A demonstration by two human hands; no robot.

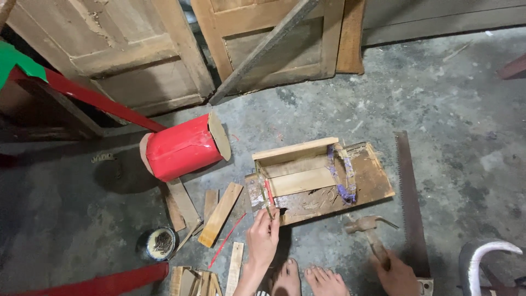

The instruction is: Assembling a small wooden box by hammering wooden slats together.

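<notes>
Pinching a thin nail (pixel 267 204) upright against the near-left corner of the small wooden box frame (pixel 307 172), the left hand (pixel 263 238) keeps its grip narrowed to fingertips on the slim shank. The right hand (pixel 399 274) is wrapped shut round the wooden handle of a claw hammer (pixel 368 227), whose head rests on the floor just right of the box's base board (pixel 372 183). The nail looks light, stiff and easy to tip, so it is best held low near its point; the hammer seems head-heavy, best gripped toward the handle's end. A handsaw (pixel 410 203) lies beside the hammer. To the left lie wood offcuts (pixel 219 214), a red cylinder (pixel 183 147) and a small tin of nails (pixel 160 243) on the concrete floor (pixel 449 120).
</notes>
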